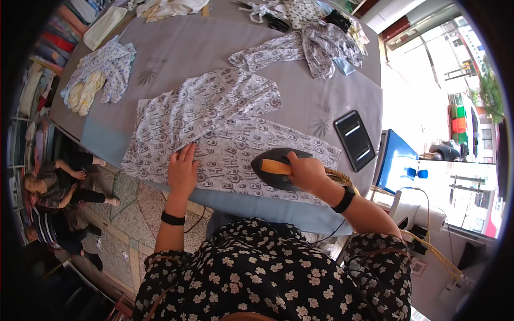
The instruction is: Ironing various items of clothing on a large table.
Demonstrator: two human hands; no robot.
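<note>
A pair of patterned fabric trousers (229, 160) lies on the grey cloth-covered table (188, 44), one leg angled up and away and the other stretched to the right. My right hand (307, 172) grips the orange handle of a clothes iron (277, 168), whose dark soleplate rests on the near leg. A yellowish cord runs from the iron's rear beside my right wrist. My left hand (183, 170) rests on the fabric near the front edge, fingers extended by the fold where the two legs meet, holding nothing.
A black iron rest (355, 140) lies at the right. Patterned garments (329, 48) are heaped at the back right, with black-handled scissors (277, 23) beside them. Floral garments (100, 76) lie at the far left. Two people (60, 184) sit beyond the table at left.
</note>
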